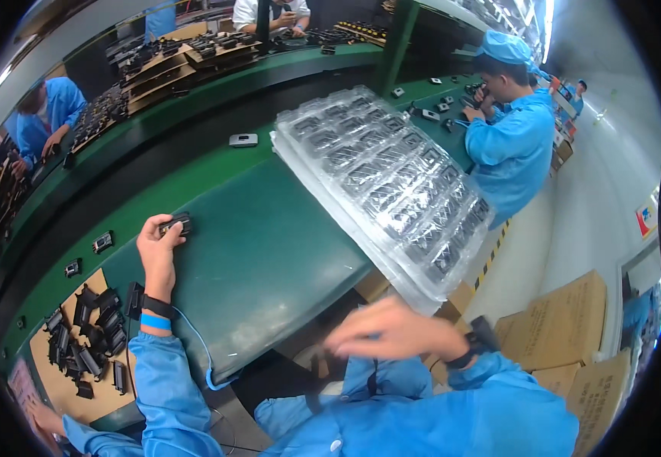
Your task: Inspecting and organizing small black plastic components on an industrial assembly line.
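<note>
My left hand (156,245) rests on the green workbench (269,236) with its fingers closed on a small black part (176,224). A black wrist strap with a blue cord sits on that wrist. My right hand (391,331) is blurred, low near the bench's front edge, fingers spread and holding nothing. A stack of clear plastic trays (384,179) holding several dark parts lies on the bench's right side, overhanging its edge, just above my right hand.
A brown board with several black parts (86,335) lies at the lower left. Small parts (243,140) ride on the dark belt behind. A person in blue (509,145) works at the right; others work at the far left and back. Cardboard boxes (566,327) stand at the lower right.
</note>
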The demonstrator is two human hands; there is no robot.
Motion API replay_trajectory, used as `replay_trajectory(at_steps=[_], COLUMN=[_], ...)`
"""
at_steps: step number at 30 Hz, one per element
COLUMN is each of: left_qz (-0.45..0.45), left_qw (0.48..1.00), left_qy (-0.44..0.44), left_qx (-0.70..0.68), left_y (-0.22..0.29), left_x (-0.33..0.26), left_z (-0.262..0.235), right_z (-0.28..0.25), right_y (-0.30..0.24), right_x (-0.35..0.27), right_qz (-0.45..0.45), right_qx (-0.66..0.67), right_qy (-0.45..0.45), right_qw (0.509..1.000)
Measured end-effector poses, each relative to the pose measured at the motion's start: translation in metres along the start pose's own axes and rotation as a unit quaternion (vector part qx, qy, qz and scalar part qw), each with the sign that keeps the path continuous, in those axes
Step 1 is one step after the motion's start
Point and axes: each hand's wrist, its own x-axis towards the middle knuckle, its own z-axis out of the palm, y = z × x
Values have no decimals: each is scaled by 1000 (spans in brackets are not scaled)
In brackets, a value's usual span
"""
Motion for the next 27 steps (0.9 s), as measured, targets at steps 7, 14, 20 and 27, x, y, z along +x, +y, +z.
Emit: replay_trajectory(at_steps=[7,14,20,27], left_qz=[-6,20,30,14], left_qw=[1000,999,999,999], left_qy=[2,32,41,21], left_qx=[23,11,13,-24], left_y=[2,0,7,-5], left_x=[-1,-10,-16,-8], left_z=[6,-20,13,5], right_z=[-183,-238,-262,-251], right_y=[43,105,97,74], right_x=[-63,-47,-70,-53], right_qz=[108,202,103,35], right_qx=[-552,-576,-522,-528], right_qy=[268,144,119,235], right_qw=[782,779,838,815])
